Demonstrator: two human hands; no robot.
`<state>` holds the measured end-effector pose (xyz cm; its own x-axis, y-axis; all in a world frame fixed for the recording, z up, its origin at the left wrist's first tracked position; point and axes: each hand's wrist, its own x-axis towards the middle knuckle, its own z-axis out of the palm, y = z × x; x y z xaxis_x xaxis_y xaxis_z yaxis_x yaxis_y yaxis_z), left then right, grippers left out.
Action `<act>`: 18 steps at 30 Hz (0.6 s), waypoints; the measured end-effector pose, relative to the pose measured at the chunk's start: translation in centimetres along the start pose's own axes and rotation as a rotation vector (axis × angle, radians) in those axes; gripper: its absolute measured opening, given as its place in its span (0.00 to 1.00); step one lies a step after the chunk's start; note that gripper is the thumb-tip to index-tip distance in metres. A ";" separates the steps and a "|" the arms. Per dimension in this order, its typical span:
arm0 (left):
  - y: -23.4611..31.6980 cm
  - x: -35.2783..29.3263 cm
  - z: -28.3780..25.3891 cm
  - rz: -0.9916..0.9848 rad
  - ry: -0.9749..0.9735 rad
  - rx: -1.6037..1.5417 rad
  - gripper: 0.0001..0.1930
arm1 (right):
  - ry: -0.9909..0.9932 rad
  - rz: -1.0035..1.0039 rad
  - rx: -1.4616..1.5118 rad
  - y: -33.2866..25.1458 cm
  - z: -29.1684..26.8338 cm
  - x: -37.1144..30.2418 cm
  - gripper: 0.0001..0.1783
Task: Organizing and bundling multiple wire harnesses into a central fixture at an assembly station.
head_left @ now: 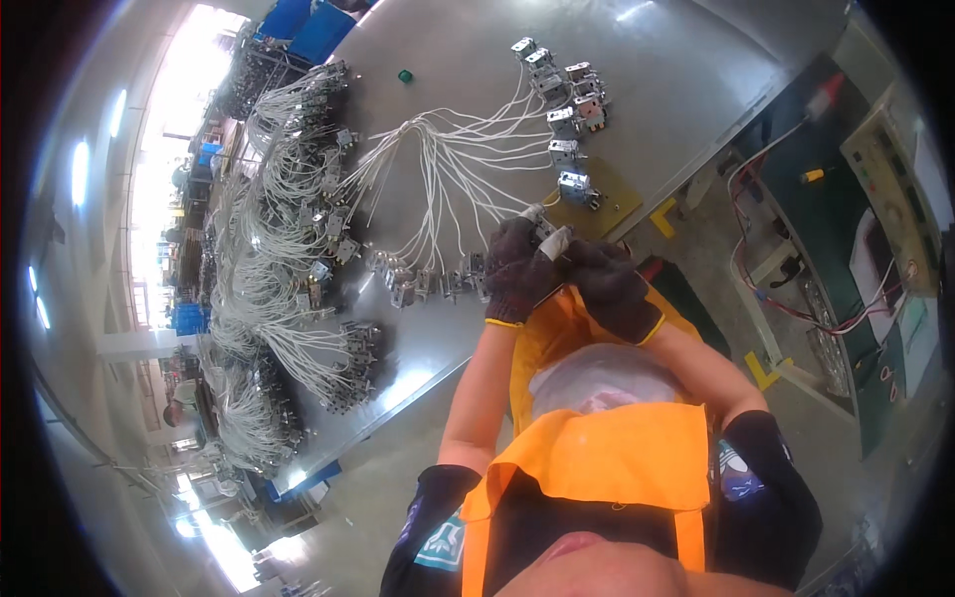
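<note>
My left hand [514,267], in a dark knit glove with a yellow cuff, is closed around a small metal part on a white wire [538,217] at the table's near edge. My right hand [609,281], gloved the same way, is closed against it from the right. A short white piece [554,243] shows between the two hands; I cannot tell whether it is a wrapping or a covered fingertip. Beyond them a fan of white wires [428,139] lies on the metal table. Shiny box-shaped metal parts [564,122] end its right-hand wires, and more metal parts [403,286] lie left of my left hand.
Heaped bundles of white wires [264,219] with metal ends line the table's left side. A small green object [405,76] lies at the far side of the metal table [468,40]. At right are a dark green bench [786,189], red and white cables [741,234] and scissors [888,380].
</note>
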<state>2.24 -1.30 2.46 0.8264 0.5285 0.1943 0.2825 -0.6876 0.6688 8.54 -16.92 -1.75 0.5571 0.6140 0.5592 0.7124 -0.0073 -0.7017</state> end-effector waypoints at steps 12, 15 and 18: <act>0.8 -0.2 -0.3 -0.057 -0.002 -0.018 0.28 | -0.016 0.693 0.722 -3.5 -0.6 0.4 0.11; 1.5 0.0 -0.5 -0.034 0.015 -0.071 0.29 | 0.046 0.412 0.506 -2.3 0.0 0.2 0.11; 1.5 -0.1 -0.9 0.032 0.012 0.100 0.30 | 0.010 0.002 0.064 -2.3 -0.8 1.1 0.11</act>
<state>2.11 -1.95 4.05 0.8304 0.5105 0.2233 0.3035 -0.7505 0.5871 7.90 -16.86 0.88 0.5630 0.6061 0.5618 0.6824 0.0425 -0.7297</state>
